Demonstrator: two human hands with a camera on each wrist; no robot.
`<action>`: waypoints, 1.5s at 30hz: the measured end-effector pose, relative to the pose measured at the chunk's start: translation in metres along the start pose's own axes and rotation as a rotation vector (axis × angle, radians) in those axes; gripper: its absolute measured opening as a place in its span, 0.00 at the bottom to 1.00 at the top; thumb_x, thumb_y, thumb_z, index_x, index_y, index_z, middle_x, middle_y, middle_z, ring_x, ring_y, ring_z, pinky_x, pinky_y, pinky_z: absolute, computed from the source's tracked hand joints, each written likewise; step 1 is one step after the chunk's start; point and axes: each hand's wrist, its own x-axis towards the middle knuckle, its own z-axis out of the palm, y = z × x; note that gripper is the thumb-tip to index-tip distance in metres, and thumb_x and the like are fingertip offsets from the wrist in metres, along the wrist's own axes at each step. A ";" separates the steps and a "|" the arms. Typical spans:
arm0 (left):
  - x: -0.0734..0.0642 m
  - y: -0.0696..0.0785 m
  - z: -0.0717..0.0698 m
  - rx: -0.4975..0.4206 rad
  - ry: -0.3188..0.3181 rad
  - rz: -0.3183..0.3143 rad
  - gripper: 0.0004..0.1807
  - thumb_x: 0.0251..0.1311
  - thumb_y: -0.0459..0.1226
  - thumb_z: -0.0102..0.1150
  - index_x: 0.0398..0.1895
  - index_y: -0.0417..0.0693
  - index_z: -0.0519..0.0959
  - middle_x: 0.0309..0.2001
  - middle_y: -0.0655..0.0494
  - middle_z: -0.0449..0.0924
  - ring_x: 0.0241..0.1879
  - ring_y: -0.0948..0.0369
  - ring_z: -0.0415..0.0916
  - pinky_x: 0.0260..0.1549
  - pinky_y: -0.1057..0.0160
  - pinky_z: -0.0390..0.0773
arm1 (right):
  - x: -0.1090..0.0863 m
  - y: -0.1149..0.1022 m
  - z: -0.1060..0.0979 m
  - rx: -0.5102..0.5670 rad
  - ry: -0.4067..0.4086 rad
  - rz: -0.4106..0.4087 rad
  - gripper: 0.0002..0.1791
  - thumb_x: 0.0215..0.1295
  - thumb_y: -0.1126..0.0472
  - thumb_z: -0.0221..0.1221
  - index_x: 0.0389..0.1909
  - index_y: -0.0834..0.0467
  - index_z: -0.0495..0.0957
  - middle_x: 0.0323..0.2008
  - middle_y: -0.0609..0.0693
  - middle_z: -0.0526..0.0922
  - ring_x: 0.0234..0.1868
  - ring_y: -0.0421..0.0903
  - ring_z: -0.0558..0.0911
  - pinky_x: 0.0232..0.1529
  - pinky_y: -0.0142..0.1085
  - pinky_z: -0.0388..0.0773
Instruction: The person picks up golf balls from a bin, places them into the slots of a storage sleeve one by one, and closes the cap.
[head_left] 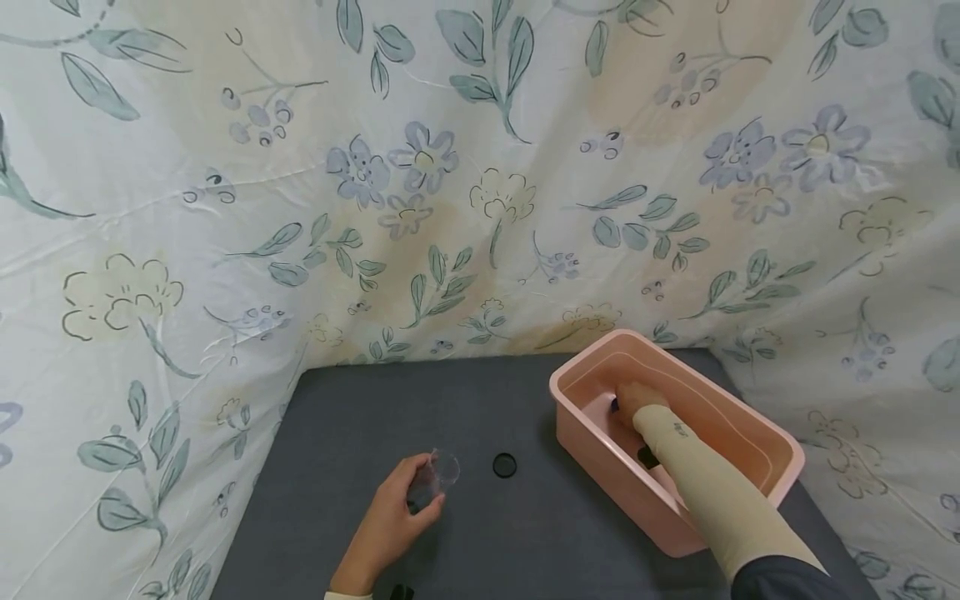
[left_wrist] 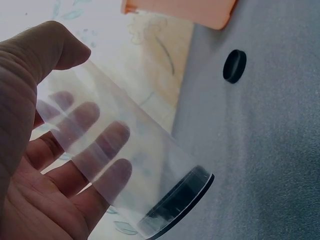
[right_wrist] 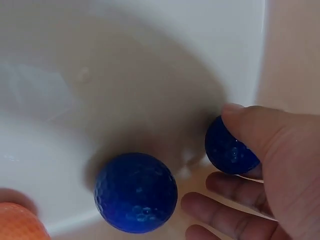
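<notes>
My left hand (head_left: pixel 393 512) holds a clear plastic tube (left_wrist: pixel 145 135), thumb on one side and fingers on the other. A black cap (left_wrist: pixel 177 202) closes the tube's lower end, and the tube tilts in the left wrist view. My right hand (head_left: pixel 639 400) reaches down inside the pink bin (head_left: pixel 607 467). In the right wrist view its thumb and index finger pinch a blue golf ball (right_wrist: pixel 227 147) by the bin's wall. A second blue golf ball (right_wrist: pixel 136 192) lies just beside the fingertips. Part of an orange ball (right_wrist: pixel 20 222) shows at the lower left.
A round black lid (head_left: pixel 505 465) lies on the dark grey table (head_left: pixel 420 400) between the left hand and the bin. Floral cloth (head_left: pixel 480 192) hangs behind the table and along both sides. The bin stands at the table's right.
</notes>
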 end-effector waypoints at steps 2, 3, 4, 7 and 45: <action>-0.001 0.000 0.000 0.000 0.001 -0.003 0.29 0.62 0.36 0.73 0.66 0.52 0.75 0.55 0.53 0.80 0.51 0.61 0.81 0.43 0.64 0.83 | -0.001 0.000 -0.001 -0.001 0.002 -0.003 0.15 0.66 0.61 0.63 0.21 0.54 0.72 0.18 0.49 0.71 0.20 0.48 0.73 0.20 0.40 0.65; -0.001 -0.001 0.001 0.002 0.001 -0.006 0.29 0.62 0.36 0.73 0.66 0.51 0.75 0.55 0.53 0.80 0.51 0.61 0.81 0.43 0.63 0.84 | -0.002 -0.001 -0.002 0.004 0.002 -0.001 0.15 0.67 0.61 0.63 0.20 0.54 0.71 0.18 0.49 0.70 0.19 0.48 0.73 0.21 0.39 0.65; -0.002 -0.001 0.001 0.003 0.001 -0.009 0.29 0.62 0.36 0.72 0.66 0.52 0.74 0.54 0.52 0.80 0.50 0.61 0.81 0.43 0.63 0.84 | -0.002 -0.001 -0.003 0.004 0.001 0.000 0.16 0.67 0.61 0.62 0.19 0.54 0.71 0.17 0.49 0.69 0.19 0.48 0.73 0.21 0.39 0.65; -0.004 -0.003 0.001 0.001 0.008 -0.018 0.29 0.62 0.37 0.72 0.66 0.52 0.74 0.54 0.53 0.80 0.50 0.61 0.81 0.44 0.62 0.84 | -0.005 -0.005 -0.006 -0.005 -0.010 0.005 0.17 0.69 0.60 0.61 0.19 0.54 0.70 0.18 0.50 0.70 0.20 0.49 0.74 0.22 0.39 0.66; -0.002 0.007 0.001 -0.011 0.001 0.040 0.28 0.62 0.37 0.73 0.65 0.55 0.75 0.57 0.52 0.80 0.52 0.63 0.82 0.48 0.57 0.85 | -0.066 -0.047 -0.069 -0.041 0.143 -0.047 0.23 0.70 0.47 0.67 0.51 0.61 0.75 0.46 0.60 0.85 0.43 0.55 0.87 0.45 0.54 0.85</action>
